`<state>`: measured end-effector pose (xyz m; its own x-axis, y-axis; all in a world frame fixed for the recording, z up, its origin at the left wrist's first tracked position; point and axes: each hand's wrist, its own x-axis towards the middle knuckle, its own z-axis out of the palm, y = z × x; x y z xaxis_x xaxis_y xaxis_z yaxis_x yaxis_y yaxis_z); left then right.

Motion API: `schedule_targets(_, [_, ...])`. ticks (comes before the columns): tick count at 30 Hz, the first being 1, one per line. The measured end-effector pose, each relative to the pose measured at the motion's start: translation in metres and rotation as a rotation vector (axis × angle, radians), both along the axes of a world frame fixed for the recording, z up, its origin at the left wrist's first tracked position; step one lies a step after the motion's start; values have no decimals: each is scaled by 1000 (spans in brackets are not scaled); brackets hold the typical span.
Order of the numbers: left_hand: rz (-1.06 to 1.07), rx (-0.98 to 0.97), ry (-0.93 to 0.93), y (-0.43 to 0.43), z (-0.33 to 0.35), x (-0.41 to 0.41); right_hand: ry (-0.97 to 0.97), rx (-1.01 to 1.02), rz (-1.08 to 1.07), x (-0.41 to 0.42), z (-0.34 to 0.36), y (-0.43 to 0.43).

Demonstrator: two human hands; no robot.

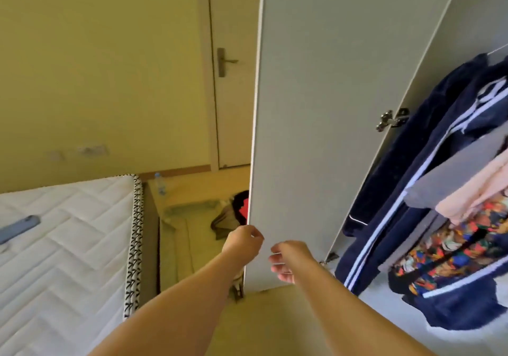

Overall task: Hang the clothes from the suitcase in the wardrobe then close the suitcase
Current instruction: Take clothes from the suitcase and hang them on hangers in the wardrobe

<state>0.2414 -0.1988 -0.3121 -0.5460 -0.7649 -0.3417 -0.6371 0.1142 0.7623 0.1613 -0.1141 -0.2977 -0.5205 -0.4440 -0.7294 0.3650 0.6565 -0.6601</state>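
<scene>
The white wardrobe door stands open in the middle of the view. My left hand is at its free edge, fingers curled round the edge. My right hand hovers just in front of the door's inner face, fingers loosely curled and holding nothing. Inside the wardrobe at right hang navy jackets with white stripes, a pink garment and a bright patterned garment. The open beige suitcase lies on the floor behind the door, mostly hidden, with red and black clothes showing in it.
A bare quilted mattress fills the left, with a grey-blue phone on it. A water bottle stands on the floor by the wall. The room door is shut behind. A beige surface lies below my arms.
</scene>
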Motion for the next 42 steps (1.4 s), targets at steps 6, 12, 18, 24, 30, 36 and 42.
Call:
schedule_targets(6, [186, 68, -12, -90, -16, 32, 27, -16, 183, 23, -20, -92])
schedule_targets(12, [191, 92, 5, -194, -29, 21, -37, 71, 189, 21, -42, -205])
schedule_targets(18, [205, 136, 8, -314, -56, 9, -53, 101, 113, 8, -79, -325])
schedule_targets(24, [182, 176, -60, -410, -93, 8, 7, 115, 60, -1, -125, -408])
schedule_targets(30, [182, 230, -58, -459, -144, 0, 112, 176, 16, -15, -180, -448])
schedule_targets(36, [147, 252, -48, -498, -221, -24, 189, 132, 35, -43, -262, -485])
schedule_targets(42, [116, 252, -53, -521, -329, -53, 276, 138, 52, -76, -389, -503])
